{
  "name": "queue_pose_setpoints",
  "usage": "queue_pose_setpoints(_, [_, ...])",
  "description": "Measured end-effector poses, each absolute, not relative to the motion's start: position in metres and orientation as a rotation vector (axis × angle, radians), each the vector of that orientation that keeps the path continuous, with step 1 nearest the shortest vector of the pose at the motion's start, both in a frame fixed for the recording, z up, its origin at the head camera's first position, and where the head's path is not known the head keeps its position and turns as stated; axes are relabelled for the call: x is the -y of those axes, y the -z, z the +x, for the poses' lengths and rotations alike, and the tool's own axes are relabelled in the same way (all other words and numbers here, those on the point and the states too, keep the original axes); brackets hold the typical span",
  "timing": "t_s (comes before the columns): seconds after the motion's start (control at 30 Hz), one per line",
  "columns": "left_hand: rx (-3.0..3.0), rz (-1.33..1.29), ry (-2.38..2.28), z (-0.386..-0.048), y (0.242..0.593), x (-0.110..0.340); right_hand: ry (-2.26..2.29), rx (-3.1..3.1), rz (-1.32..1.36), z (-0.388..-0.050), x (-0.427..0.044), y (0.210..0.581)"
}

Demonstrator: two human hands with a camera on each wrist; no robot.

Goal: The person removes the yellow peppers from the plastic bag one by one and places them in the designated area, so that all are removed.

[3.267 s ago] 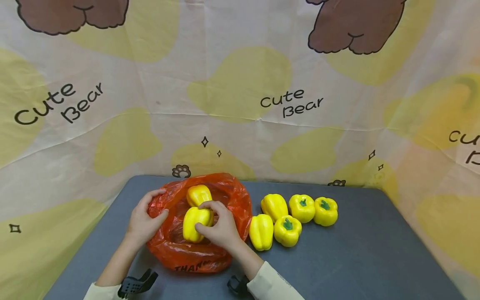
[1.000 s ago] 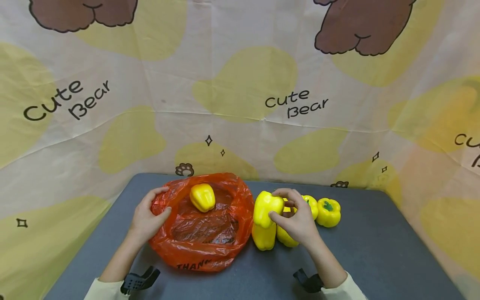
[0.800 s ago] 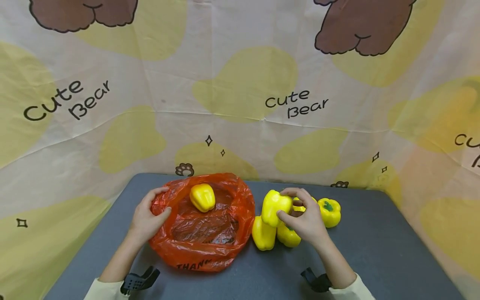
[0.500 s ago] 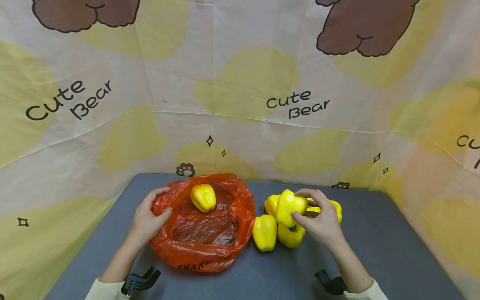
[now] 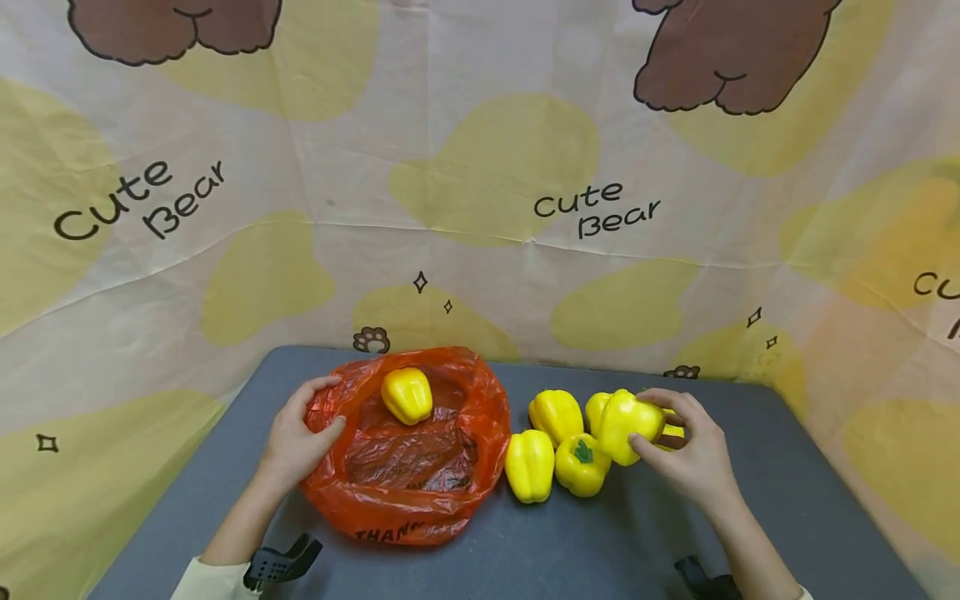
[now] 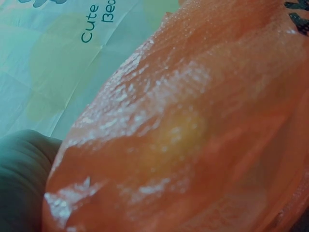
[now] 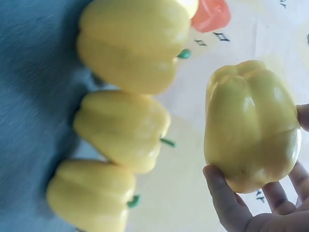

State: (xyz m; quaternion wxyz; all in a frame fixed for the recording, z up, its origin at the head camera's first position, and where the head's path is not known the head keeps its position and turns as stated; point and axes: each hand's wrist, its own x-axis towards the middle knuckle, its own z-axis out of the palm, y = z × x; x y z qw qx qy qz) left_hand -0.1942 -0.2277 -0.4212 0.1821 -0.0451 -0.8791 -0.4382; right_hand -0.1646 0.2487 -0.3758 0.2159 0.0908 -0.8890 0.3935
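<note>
A red plastic bag (image 5: 405, 517) stands with its mouth wide on the table. One yellow bell pepper (image 5: 407, 397) lies inside it, and shows faintly through the plastic in the left wrist view. At the bag's left side my left hand (image 5: 300, 433) grips the rim between thumb and fingers. My right hand (image 5: 693, 450) pinches another yellow bell pepper (image 7: 251, 125), raised above the row at the right. Its fingers and thumb hold the pepper's sides, seen in both the head and right wrist views. This held pepper partly hides those behind it.
Several more yellow bell peppers stand or lie right of the bag, among them a lying one (image 5: 529, 467) close to the bag and a green-stemmed one (image 5: 582, 465). They rest on a grey table (image 5: 750, 500), with a printed cloth (image 5: 465, 167) behind.
My right hand has drawn a pepper out of the bag and moved it rightward over the other peppers. One pepper stays in the bag. My left hand has kept its grip on the rim.
</note>
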Motion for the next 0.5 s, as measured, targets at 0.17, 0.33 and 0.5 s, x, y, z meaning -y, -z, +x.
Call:
queue_pose_setpoints(0.17, [2.482,-0.128,1.226,-0.195,0.422,0.227,-1.025,2.486,0.216,-0.16,-0.258,0.385])
queue_pose_setpoints(0.33, [2.483,-0.129,1.233,-0.195,0.422,0.227,-0.99,2.496,0.189,-0.157,-0.265,0.394])
queue_pose_setpoints(0.5, [2.486,-0.128,1.228,-0.196,0.422,0.226,-0.99,2.517,0.203,-0.157,-0.27,0.403])
